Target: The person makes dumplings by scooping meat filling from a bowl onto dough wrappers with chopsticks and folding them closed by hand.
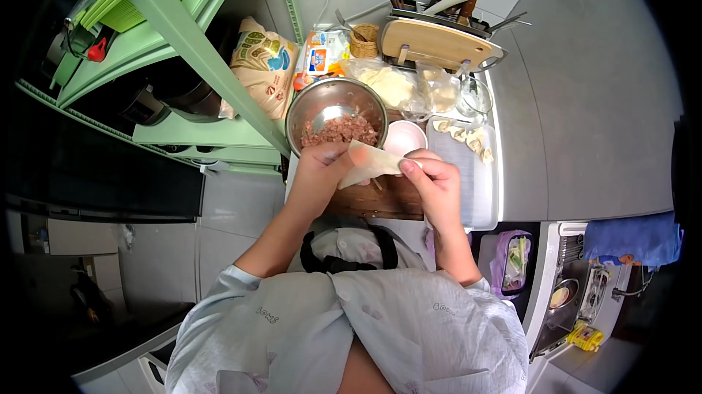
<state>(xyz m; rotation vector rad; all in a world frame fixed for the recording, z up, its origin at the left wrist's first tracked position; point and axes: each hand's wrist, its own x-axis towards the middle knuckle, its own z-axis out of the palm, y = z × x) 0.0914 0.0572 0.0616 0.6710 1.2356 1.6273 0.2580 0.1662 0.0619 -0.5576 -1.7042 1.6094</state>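
Note:
A thin pale dough wrapper [376, 164] is stretched between my two hands, above a brown wooden board [398, 200]. My left hand [322, 169] grips its left end; a pinkish patch shows through there, and I cannot tell whether it is filling or a finger. With thumb and fingers, my right hand [434, 178] pinches the right end. Just beyond my left hand stands a steel bowl [296, 120] with minced meat [342, 131] in it. A small pinkish-white bowl [406, 137] sits behind the wrapper. Several folded dumplings [468, 137] lie at the far end of a translucent tray [475, 189] to the right.
Behind the bowls are bagged wrappers [387, 83], a glass jar [474, 98], and a rack holding knives and a cutting board [439, 43]. A large printed sack [263, 65] leans by the green shelf [168, 36] at left. A grey wall [585, 101] borders the right.

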